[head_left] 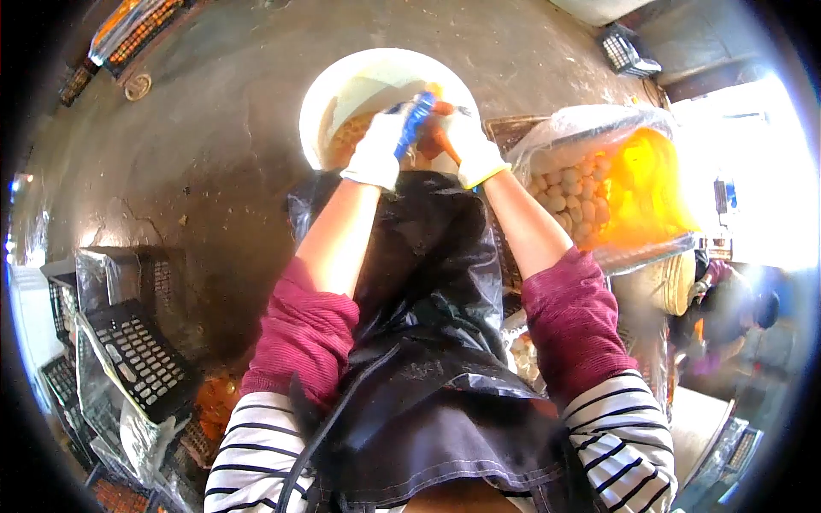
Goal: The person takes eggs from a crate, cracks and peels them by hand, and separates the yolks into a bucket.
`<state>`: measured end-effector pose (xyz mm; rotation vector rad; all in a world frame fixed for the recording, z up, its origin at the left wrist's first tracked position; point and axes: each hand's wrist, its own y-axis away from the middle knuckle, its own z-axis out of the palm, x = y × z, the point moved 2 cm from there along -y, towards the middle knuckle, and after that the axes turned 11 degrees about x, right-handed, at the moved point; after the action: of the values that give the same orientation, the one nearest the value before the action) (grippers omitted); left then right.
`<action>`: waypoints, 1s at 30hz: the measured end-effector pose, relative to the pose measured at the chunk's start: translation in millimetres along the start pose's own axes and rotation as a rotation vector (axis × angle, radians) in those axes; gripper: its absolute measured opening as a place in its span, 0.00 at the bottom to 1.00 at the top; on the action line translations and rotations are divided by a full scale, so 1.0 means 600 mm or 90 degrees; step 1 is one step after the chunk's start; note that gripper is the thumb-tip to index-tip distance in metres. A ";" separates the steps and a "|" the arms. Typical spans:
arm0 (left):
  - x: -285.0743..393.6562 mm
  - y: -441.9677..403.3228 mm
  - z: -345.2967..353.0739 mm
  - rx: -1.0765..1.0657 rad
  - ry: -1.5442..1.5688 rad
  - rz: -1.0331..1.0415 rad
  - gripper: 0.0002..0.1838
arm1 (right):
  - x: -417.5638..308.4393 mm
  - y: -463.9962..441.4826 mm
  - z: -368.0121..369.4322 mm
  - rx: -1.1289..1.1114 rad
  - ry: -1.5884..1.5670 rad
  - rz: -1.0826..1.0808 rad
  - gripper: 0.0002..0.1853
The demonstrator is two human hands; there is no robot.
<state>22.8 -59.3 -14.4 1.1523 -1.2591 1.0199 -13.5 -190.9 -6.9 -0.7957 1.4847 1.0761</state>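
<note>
A white tub (338,73) stands beyond my knees, with small pale round items at its bottom. Over its near part, my left hand (383,141), in a white glove, is closed on a blue-handled tool (416,124). My right hand (469,141), gloved in white with a yellow cuff, is closed beside it on an orange-brown item (443,141) too blurred to name. The two hands are close together. To the right, a plastic-lined crate (590,124) holds many pale round items (569,192) and a bright yellow-orange bag (646,184).
Black crates (141,355) with clear plastic stand at the lower left. Another crate (145,34) is at the upper left, and one (624,51) at the upper right. A yellowish bucket (671,282) is at the right, near another person (727,312). A black apron (428,282) covers my lap.
</note>
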 end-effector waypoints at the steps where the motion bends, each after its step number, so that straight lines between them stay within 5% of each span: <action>1: 0.005 -0.013 -0.002 0.036 -0.083 -0.001 0.21 | -0.011 0.009 0.000 0.010 0.237 -0.206 0.11; 2: -0.002 -0.011 -0.016 0.054 -0.124 -0.129 0.23 | -0.019 0.020 -0.001 0.020 0.478 -0.409 0.11; 7: -0.052 -0.027 -0.016 0.031 0.430 -0.200 0.19 | -0.039 0.064 -0.099 -0.037 0.200 -0.231 0.09; 9: -0.076 -0.031 -0.019 -0.019 0.517 -0.243 0.16 | -0.075 0.129 -0.159 -0.053 0.432 -0.395 0.11; 10: -0.060 -0.022 -0.026 0.002 0.435 -0.258 0.16 | -0.082 0.164 -0.199 -0.065 0.616 -0.608 0.13; 13: -0.091 -0.042 -0.023 -0.051 0.475 -0.289 0.16 | -0.041 0.298 -0.340 -0.014 0.774 -0.584 0.22; 16: -0.052 -0.014 -0.034 -0.139 0.495 -0.213 0.19 | 0.080 0.482 -0.484 0.234 -0.018 0.073 0.19; 17: -0.071 -0.028 -0.027 -0.112 0.436 -0.230 0.20 | 0.169 0.543 -0.561 0.380 0.015 0.183 0.24; 19: -0.066 -0.025 -0.011 -0.103 0.338 -0.186 0.21 | 0.129 0.594 -0.557 0.222 0.887 0.356 0.15; 20: -0.063 -0.026 -0.006 -0.093 0.290 -0.161 0.21 | 0.128 0.620 -0.554 0.413 0.945 0.251 0.10; 21: -0.067 -0.027 -0.005 -0.122 0.290 -0.174 0.22 | 0.148 0.606 -0.573 0.482 0.790 0.224 0.10; 23: -0.093 -0.038 -0.014 -0.185 0.284 -0.204 0.23 | 0.129 0.550 -0.554 0.561 0.517 0.177 0.10; 25: -0.142 -0.072 -0.022 -0.275 0.272 -0.141 0.24 | 0.035 0.469 -0.455 0.556 0.463 0.060 0.09; 27: -0.202 -0.110 -0.035 -0.374 0.233 -0.002 0.25 | -0.002 0.394 -0.404 0.522 0.559 -0.066 0.08; 30: -0.132 -0.050 -0.035 -0.286 0.229 -0.099 0.26 | 0.090 0.264 -0.472 0.322 0.990 -0.135 0.10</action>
<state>50.3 -39.4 -95.0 0.6720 -1.0223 0.7379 -273.4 -392.0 -26.0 -1.4536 2.6423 -0.3531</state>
